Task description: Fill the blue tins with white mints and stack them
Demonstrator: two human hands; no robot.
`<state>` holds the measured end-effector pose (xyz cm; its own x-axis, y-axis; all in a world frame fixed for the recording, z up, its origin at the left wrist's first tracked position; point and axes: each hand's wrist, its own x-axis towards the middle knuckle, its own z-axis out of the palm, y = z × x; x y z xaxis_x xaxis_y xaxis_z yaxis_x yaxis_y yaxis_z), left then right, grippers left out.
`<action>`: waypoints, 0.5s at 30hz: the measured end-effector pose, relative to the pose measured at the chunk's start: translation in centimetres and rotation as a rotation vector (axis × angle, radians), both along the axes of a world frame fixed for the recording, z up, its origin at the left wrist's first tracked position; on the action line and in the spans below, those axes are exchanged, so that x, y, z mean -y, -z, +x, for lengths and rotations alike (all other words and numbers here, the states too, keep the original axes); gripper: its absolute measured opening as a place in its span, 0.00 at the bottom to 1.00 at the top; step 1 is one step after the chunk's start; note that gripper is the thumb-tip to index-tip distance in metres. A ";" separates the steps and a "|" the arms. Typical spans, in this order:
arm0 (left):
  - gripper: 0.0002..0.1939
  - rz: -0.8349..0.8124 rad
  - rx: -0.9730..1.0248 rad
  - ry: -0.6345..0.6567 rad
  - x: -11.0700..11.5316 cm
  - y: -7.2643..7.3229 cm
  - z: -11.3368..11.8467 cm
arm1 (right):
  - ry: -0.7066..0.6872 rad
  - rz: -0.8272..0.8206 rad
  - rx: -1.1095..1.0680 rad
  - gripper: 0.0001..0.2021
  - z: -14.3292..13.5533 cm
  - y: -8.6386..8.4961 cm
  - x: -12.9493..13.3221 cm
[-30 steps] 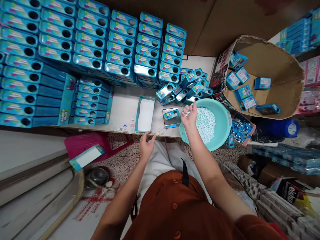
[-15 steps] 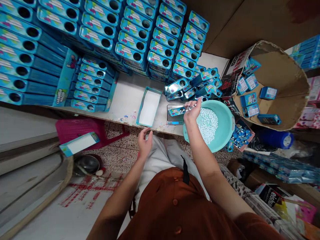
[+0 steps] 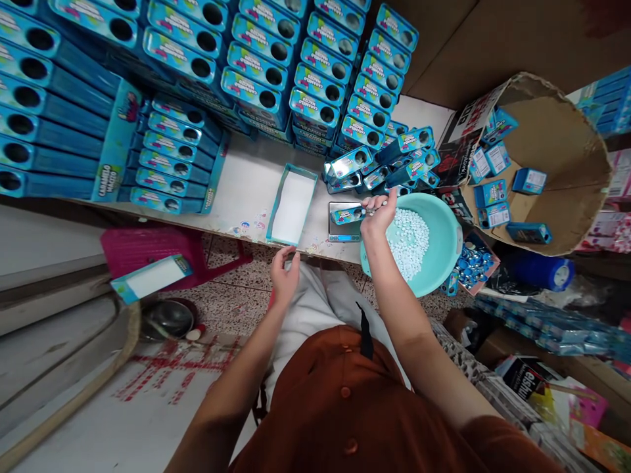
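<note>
My right hand is cupped around several small white candies, at the right end of a blue tin. That tin lies on a small kitchen scale. Under my right wrist is the rim of a turquoise basin with a heap of white candies in it. My left hand holds nothing, its thumb and fingers apart. It hovers at the table's front edge, just below a shallow blue display box with a white inside.
Stacked blue tins line the back of the table, with loose ones tumbled behind the scale. A big cardboard box holds a few tins at right. Blue caps fill a small box. A pink stool carries another display box.
The camera view has shifted slightly. My right hand stays at the tin with candies in it; my left hand stays by the table edge.
</note>
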<state>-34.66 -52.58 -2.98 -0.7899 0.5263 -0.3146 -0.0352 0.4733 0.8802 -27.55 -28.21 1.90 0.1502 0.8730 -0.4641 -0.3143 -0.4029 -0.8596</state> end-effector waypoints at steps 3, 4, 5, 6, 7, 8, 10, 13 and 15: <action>0.14 0.002 -0.003 0.001 0.0 0.1 0.1 | 0.008 -0.014 0.031 0.28 -0.1 0.1 -0.1; 0.14 -0.001 -0.002 0.000 0.0 0.2 0.1 | 0.005 -0.017 0.035 0.28 -0.1 0.0 -0.1; 0.14 -0.003 0.000 -0.001 0.1 0.2 0.1 | 0.002 -0.017 0.037 0.28 -0.1 0.0 -0.1; 0.14 -0.005 0.003 -0.001 0.1 0.2 0.1 | -0.002 -0.015 0.041 0.28 -0.1 0.0 -0.1; 0.14 -0.006 0.005 -0.002 0.1 0.2 0.2 | -0.006 -0.014 0.047 0.28 -0.1 0.0 -0.1; 0.14 -0.005 0.006 -0.004 0.1 0.2 0.2 | -0.010 -0.014 0.056 0.28 -0.1 -0.1 -0.1; 0.14 -0.006 0.008 -0.005 0.1 0.3 0.1 | -0.015 -0.019 0.073 0.27 -0.1 -0.2 -0.1; 0.15 -0.016 0.004 -0.001 0.1 0.4 0.1 | -0.019 -0.036 0.089 0.28 -0.1 -0.3 -0.2; 0.15 -0.019 0.000 -0.003 0.2 0.4 0.1 | -0.017 -0.045 0.087 0.28 0.0 -0.4 -0.2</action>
<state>-34.55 -52.74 -3.42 -0.7914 0.5181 -0.3244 -0.0366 0.4896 0.8712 -27.57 -28.01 2.28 0.1769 0.8541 -0.4890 -0.2324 -0.4466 -0.8640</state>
